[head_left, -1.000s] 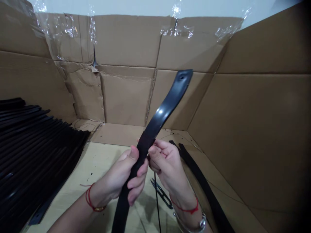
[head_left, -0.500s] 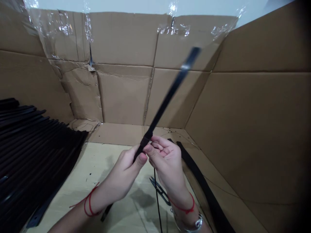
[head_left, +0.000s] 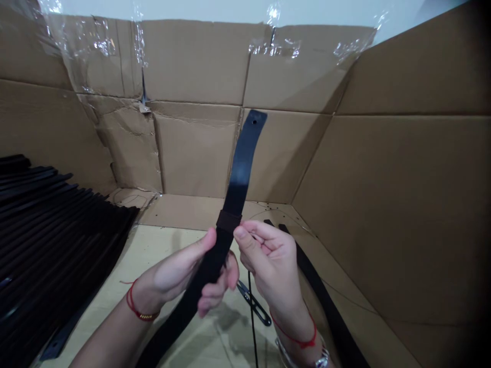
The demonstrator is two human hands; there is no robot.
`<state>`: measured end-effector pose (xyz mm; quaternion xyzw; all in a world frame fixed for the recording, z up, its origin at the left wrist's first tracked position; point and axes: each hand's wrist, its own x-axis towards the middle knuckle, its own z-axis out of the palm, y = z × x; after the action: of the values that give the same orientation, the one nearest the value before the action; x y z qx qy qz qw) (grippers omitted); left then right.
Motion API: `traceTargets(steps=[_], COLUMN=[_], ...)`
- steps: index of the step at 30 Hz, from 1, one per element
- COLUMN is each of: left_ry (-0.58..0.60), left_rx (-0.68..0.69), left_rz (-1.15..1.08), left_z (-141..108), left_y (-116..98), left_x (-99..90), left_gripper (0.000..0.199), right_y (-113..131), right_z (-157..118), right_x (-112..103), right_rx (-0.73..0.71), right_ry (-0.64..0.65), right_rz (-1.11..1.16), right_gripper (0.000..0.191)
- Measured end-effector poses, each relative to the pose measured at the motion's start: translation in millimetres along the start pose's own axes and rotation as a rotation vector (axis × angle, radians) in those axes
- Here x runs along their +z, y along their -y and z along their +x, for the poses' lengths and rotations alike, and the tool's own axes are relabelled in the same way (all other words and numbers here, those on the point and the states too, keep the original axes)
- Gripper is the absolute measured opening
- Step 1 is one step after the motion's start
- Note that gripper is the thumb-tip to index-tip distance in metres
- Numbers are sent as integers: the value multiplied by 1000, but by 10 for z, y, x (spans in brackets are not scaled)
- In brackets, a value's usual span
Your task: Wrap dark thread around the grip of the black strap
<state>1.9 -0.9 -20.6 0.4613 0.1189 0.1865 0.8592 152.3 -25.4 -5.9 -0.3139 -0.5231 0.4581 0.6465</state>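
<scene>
A long black strap (head_left: 240, 168) with a small hole near its top end rises at a slant in the middle of the view. Around it sits a dark brown band (head_left: 229, 221). My left hand (head_left: 192, 271) is wrapped round the strap below the band, thumb on the near left edge and fingers behind. At the band's right edge, my right hand (head_left: 268, 250) pinches something too small to make out. A thin black cord (head_left: 252, 312) hangs below my right hand, passing over small black scissors (head_left: 255, 304) on the table.
Many black straps (head_left: 57, 245) lie stacked on the left. More black strips (head_left: 326, 301) curve along the right side. Cardboard walls (head_left: 192, 148) enclose the pale work surface (head_left: 153, 250). A thin thread runs along the cardboard at the right.
The strap has turned from edge-on to show its broad face, and its top end has swung left. My left hand's fingers have spread around behind it. My right hand has shifted slightly right and down.
</scene>
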Motion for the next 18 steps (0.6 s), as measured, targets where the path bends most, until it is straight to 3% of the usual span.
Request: traceTargets(steps=[3,8,15,18], left_ry=[-238,-190,-229,-355], left_rx=[133,106,42,127], left_rz=[66,-43,19,168], left_z=[5,46,53,64], left_y=[-23,-11,-4,6], left_x=[48,71,55,106], left_gripper=[52,46,54,51], right_y=[28,1,-68,-69], right_z=[-17,18,29,25], right_x=[29,37,69,78], right_rx=[21,-12,-57,-78], right_ry=[41,59,-9,-103], right_rz=[-36,4,-30,-95], right_gripper=[22,22,20,19])
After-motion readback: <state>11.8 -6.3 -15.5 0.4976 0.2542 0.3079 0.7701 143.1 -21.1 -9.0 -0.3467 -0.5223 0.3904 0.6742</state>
